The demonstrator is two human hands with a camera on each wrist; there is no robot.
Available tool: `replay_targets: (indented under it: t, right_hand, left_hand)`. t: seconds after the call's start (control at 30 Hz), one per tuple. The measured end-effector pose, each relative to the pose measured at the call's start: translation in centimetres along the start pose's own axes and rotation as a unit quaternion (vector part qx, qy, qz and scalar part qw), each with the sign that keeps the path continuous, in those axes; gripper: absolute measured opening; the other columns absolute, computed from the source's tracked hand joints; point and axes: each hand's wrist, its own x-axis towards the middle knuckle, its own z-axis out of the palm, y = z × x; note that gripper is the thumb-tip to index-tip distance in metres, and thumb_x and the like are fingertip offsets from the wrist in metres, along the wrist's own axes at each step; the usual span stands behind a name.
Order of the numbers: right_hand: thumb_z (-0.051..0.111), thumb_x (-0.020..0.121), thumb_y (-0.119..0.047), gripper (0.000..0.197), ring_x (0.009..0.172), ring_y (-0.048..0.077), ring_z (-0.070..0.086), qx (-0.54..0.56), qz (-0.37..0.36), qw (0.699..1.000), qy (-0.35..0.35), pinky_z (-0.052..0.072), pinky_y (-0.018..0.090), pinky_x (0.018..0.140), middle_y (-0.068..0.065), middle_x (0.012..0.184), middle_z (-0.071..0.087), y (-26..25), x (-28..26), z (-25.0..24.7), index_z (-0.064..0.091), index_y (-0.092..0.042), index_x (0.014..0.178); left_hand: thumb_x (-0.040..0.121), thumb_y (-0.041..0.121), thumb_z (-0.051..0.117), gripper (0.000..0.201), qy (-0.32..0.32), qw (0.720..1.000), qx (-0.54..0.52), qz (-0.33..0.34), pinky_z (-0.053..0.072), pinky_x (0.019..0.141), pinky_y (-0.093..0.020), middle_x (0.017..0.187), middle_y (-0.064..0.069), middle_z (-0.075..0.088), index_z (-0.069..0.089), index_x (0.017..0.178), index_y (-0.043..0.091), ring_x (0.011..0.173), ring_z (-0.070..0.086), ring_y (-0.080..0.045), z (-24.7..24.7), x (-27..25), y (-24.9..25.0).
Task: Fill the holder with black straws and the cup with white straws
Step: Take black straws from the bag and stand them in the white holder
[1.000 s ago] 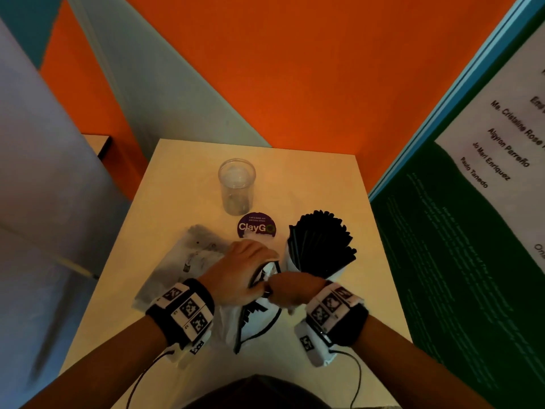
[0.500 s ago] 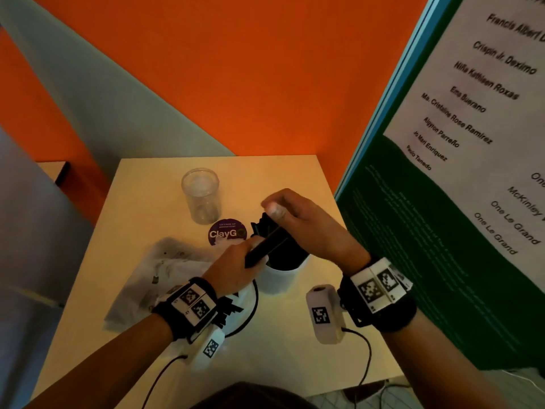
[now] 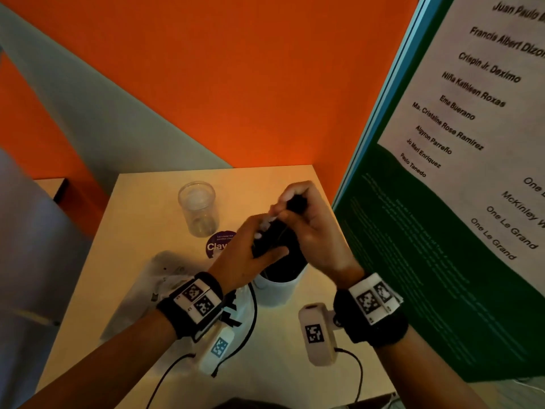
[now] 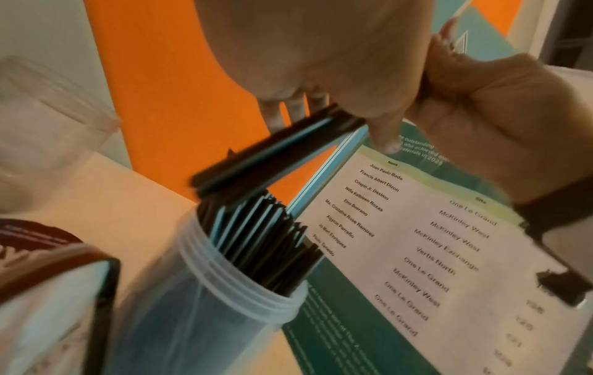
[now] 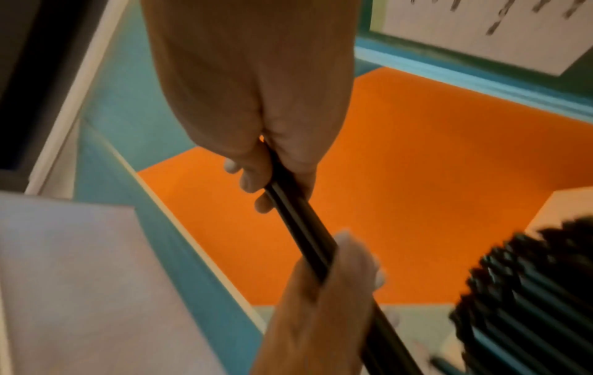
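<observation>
A translucent white holder stands at the table's right, packed with black straws. Just above it, both hands hold a small bundle of black straws. My right hand grips the bundle's upper end. My left hand holds its lower part, and the lower tips are over the holder's mouth. The clear plastic cup stands upright behind and to the left, with no straws in it.
A purple round sticker lies between cup and holder. A crumpled clear plastic bag lies at the left, under my left wrist. A green and white poster panel closes off the table's right side; an orange wall stands behind.
Both hands have risen from the bag on the table with a bundle of black straws. The bundle has gone from lying slanted to nearly upright over the holder. The head view has swung right.
</observation>
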Motion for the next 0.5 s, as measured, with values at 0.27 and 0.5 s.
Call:
replay_targets:
  t: [0.27,0.5]
  right_hand:
    - [0.044,0.096,0.002,0.04,0.084,0.009,0.06,-0.121,0.066,0.985,0.107,0.049,0.014,0.076,-0.01,0.081,0.057,5.5,-1.0,-3.6,0.047,-0.035,0.112]
    - [0.052,0.096,-0.028,0.033,0.139,0.001,0.03,-0.235,0.163,0.952,0.108,0.03,0.022,0.111,-0.013,0.138,0.047,11.1,-3.9,-4.5,0.048,-0.025,0.129]
  left_hand:
    - [0.047,0.068,0.078,0.13,-0.029,0.991,0.091,-0.093,0.022,0.115,-0.037,0.156,0.005,0.014,0.008,0.149,0.028,0.142,0.019,-0.016,-0.8,0.1,-6.7]
    - [0.049,0.064,0.08,0.141,-0.11,0.974,0.101,-0.172,0.02,0.118,-0.045,0.161,-0.002,0.003,-0.007,0.151,0.023,0.147,0.012,-0.021,-0.2,1.0,-9.5]
